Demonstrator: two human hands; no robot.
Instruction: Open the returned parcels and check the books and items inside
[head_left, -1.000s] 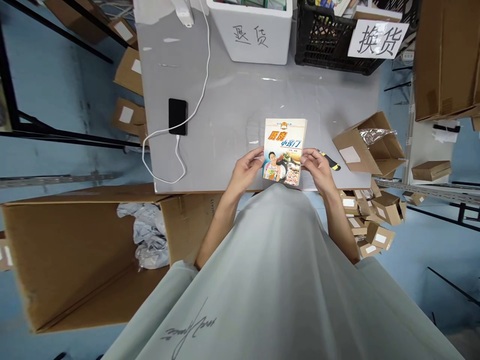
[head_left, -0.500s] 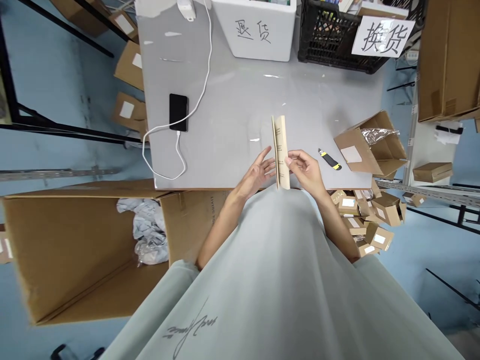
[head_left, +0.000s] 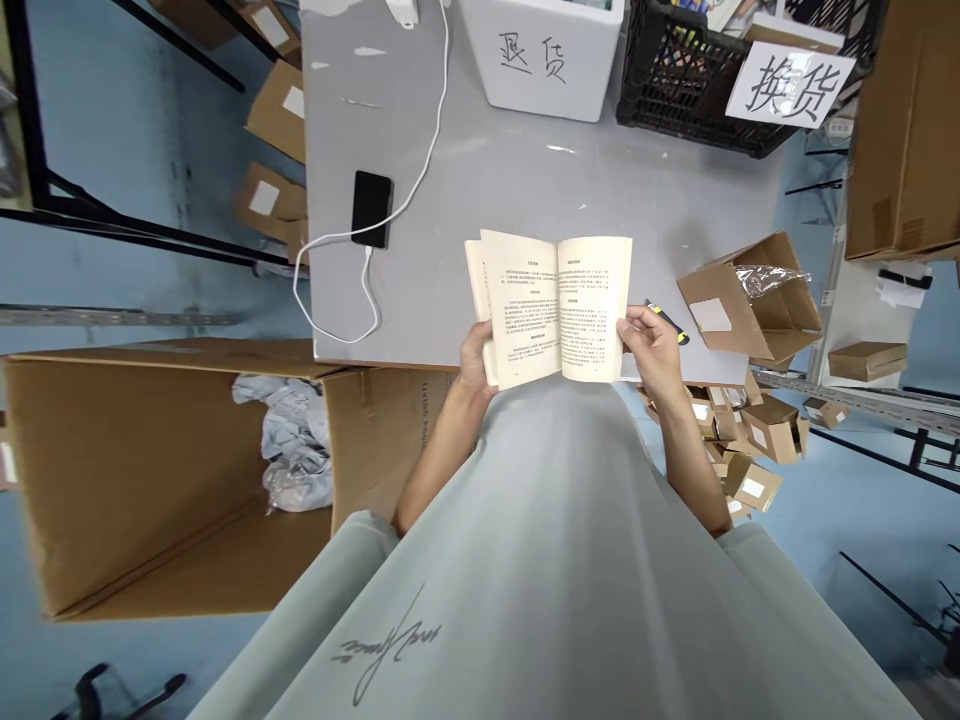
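An open book (head_left: 525, 310) with yellowed, printed pages is held up above the front edge of the table, its two halves spread apart. My left hand (head_left: 477, 358) grips its left side, with the fingers partly behind the pages. At the right page's outer edge, my right hand (head_left: 651, 345) pinches the paper between thumb and fingers. Just beyond the right hand lies a black and yellow utility knife (head_left: 669, 322), partly covered by that hand.
A phone-like black device (head_left: 372, 208) with a white cable lies on the grey table (head_left: 420, 290). A white bin (head_left: 540, 65) and black crate (head_left: 690, 85) stand at the back. An opened carton (head_left: 720, 305) sits at right, a large cardboard box (head_left: 150, 480) at lower left.
The book, nearly closed and edge-on before, is now spread open. My left hand has gone from open beside it to gripping its left side; my right hand has moved right.
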